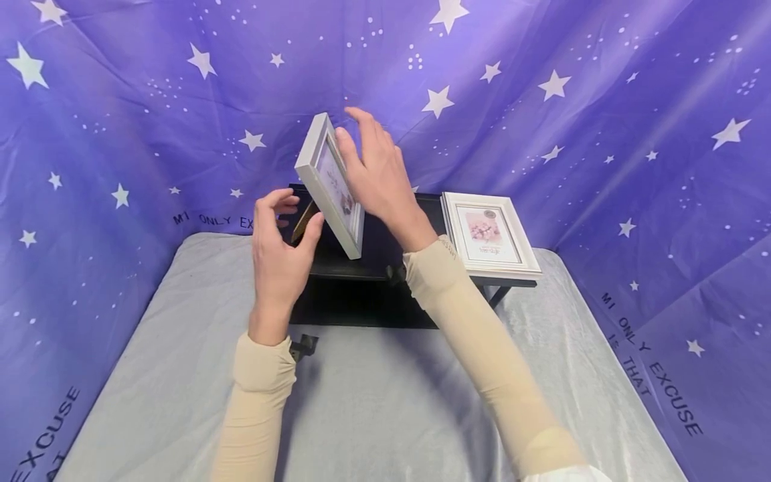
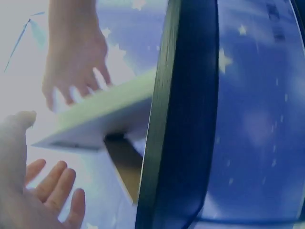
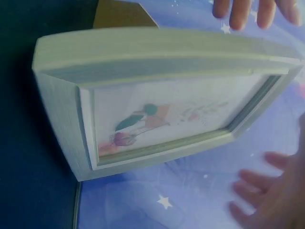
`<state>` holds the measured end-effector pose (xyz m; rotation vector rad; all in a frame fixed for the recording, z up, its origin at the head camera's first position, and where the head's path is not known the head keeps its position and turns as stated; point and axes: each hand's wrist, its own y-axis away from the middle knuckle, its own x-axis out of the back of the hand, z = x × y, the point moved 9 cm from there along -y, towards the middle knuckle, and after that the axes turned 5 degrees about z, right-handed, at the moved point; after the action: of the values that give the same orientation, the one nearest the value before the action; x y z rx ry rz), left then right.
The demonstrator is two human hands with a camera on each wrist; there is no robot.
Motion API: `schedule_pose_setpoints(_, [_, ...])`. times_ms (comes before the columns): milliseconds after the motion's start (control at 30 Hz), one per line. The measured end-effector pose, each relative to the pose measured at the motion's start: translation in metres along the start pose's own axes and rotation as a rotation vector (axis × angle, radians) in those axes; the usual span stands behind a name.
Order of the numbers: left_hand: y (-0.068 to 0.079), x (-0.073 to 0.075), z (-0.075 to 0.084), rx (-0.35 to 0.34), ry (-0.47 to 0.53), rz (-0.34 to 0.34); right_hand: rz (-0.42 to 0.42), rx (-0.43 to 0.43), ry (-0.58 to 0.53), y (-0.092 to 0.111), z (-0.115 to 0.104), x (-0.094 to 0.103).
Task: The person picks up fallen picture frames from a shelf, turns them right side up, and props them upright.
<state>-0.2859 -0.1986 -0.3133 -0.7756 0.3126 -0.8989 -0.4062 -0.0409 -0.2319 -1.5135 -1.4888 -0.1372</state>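
A whitish picture frame (image 1: 334, 181) with a flower print stands tilted on a small black table (image 1: 379, 251). Its brown easel leg (image 2: 125, 167) is swung out behind it, partly hidden in the head view. My left hand (image 1: 280, 258) is at the frame's left side, thumb and fingers spread around the leg's side; the left wrist view shows a gap between hand and frame. To the right of the frame is my right hand (image 1: 379, 174), its fingers extended. In the right wrist view the right fingers (image 3: 255, 183) stand apart from the frame's edge.
A second white picture frame (image 1: 527, 248), with a pink flower print, lies flat on the table's right end. Grey cloth (image 1: 373, 402) covers the surface below. A purple star-patterned curtain (image 1: 337, 67) hangs close behind the table and along both sides.
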Motion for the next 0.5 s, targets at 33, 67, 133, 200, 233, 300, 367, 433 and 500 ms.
schedule_pose_setpoints(33, [0.002, -0.003, 0.0, 0.019, 0.007, 0.007, -0.043, -0.046, 0.005, -0.003, 0.007, -0.004])
schedule_pose_setpoints(67, [0.005, -0.007, 0.0, 0.041, 0.015, 0.013, -0.083, -0.091, 0.011, -0.006, 0.014, -0.008])
schedule_pose_setpoints(133, [0.01, -0.015, -0.002, 0.081, 0.02, 0.014, -0.16, -0.171, 0.014, -0.009, 0.028, -0.017])
schedule_pose_setpoints(200, [0.016, -0.022, -0.004, 0.12, 0.014, 0.006, -0.229, -0.231, 0.005, -0.009, 0.041, -0.026])
schedule_pose_setpoints(233, [0.018, -0.026, -0.005, 0.137, 0.01, 0.002, -0.254, -0.249, 0.0, -0.008, 0.046, -0.03])
schedule_pose_setpoints(300, [0.021, -0.03, -0.006, 0.159, -0.001, -0.007, -0.294, -0.262, -0.02, -0.007, 0.053, -0.037])
schedule_pose_setpoints(367, [0.023, -0.032, -0.007, 0.177, -0.002, -0.004, -0.328, -0.26, -0.04, -0.004, 0.056, -0.044])
schedule_pose_setpoints(433, [0.023, -0.033, -0.009, 0.186, -0.006, 0.004, -0.347, -0.254, -0.058, -0.002, 0.058, -0.049])
schedule_pose_setpoints(500, [0.023, -0.033, -0.01, 0.19, -0.019, 0.008, -0.361, -0.255, -0.062, 0.0, 0.06, -0.053])
